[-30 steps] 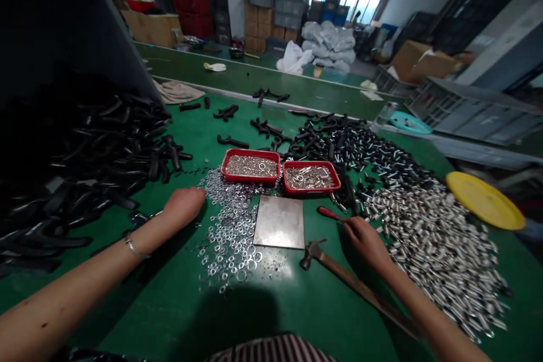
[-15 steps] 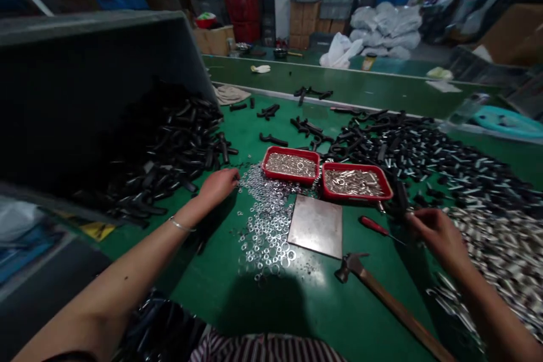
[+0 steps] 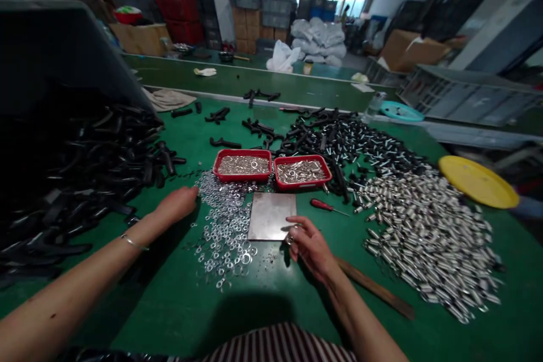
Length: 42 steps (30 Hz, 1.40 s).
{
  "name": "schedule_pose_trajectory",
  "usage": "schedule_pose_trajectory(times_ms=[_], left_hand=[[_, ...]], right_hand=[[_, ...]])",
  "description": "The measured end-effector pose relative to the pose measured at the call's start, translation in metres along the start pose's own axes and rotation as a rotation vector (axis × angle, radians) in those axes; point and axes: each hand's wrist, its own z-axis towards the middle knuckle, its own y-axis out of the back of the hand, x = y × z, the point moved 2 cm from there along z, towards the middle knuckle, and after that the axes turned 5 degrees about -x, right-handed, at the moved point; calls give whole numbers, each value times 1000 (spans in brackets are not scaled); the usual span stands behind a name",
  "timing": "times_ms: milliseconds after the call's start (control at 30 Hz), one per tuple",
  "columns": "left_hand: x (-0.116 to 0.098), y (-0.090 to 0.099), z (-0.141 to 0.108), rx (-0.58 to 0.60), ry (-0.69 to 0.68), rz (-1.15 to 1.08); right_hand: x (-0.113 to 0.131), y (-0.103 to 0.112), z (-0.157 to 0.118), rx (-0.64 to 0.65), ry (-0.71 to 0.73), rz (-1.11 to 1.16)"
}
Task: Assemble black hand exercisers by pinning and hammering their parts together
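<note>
Presently, right hand: at four o'clock of the metal plate, index finger extended, others curled; a shiny bit shows there, whether pinched or worn I cannot tell
Left hand: nine o'clock, fingers curled in; any contents hidden
Washers: nine o'clock, between left hand and plate; a sweeping wrist could scatter them
Wooden handle: four o'clock, reaching the right forearm; the arm might snag it
Screwdriver: three o'clock; easily knocked
Red tray: eleven o'clock; second red tray: one; a bump could spill either
Silver cylinders: three o'clock, farther out; loosely heaped, liable to roll
</note>
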Motion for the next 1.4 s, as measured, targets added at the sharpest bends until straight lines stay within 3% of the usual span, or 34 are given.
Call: schedule_pose_trajectory(times_ms=[100,233,300,367,433,533,633,733,867,1100,1167,1267,1333,1400], left_hand=[[4,-3,7,-16,55,-21],[-17,7,-11,-241,158,-354],[-48,11,-32,-282,153,-727],[-96,14,-56,-183,58,-1153],[-149,16,-78,-59,-55,-1430],[-212,19,-95,79,-105,-1675],[-238,22,-98,151,-114,-1804],[-239,22,-97,190,-80,-1876],[-230,19,-97,248,-31,-1922],[-211,6,-94,265,-136,-1874],[-205,2,-93,121,-232,-1725],[-198,4,-95,-217,-507,-1269],[-191,10,-97,-326,-655,-1018],[-172,20,-92,-353,-673,-914]], right_hand=[[4,16,2,-108,33,132],[11,34,-6,-128,7,213],[11,40,-11,-97,0,198],[10,41,-14,-56,-16,175],[9,38,-15,-10,-44,158],[10,31,-14,55,-53,106],[14,26,-14,98,-9,21],[13,25,-13,100,-23,-28],[5,23,-6,91,-168,-20],[-4,16,5,72,-449,70],[-6,15,7,26,-484,89],[-5,9,15,-50,-443,12],[3,0,20,-56,-321,-168],[19,-9,25,-42,-121,-433]])
